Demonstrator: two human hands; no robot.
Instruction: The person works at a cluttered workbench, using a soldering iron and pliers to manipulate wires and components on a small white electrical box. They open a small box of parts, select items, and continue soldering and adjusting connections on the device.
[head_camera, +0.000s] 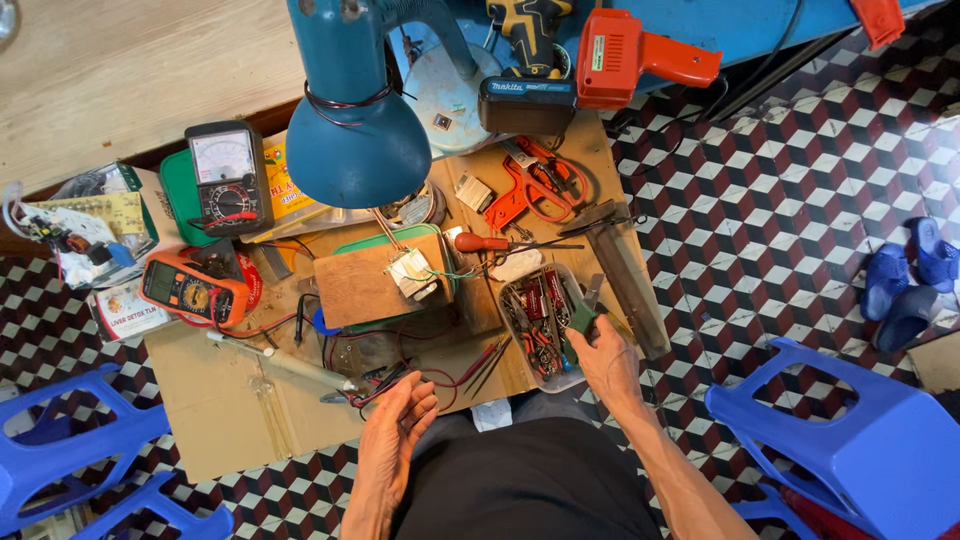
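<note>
Bench: a low cardboard-covered worktable (215, 420) spreads ahead of both your hands, crowded with repair gear.
Lamp: a blue desk lamp (355, 130) hangs well beyond your left hand, over the wooden board (375, 285).
Meters: an orange multimeter (190, 290) and a black analogue one (228, 178) sit far out to the left of your left hand.
Tray: a clear plastic parts tray (535, 325) lies just beside your right hand.
Right hand (605, 360): closed around green-handled pliers (582, 315) at the tray's edge; keep your grip firm and the tool level.
Left hand (395, 435): open, fingers loosely curled, touching the red and black leads (385, 385); steady them before working.
</note>
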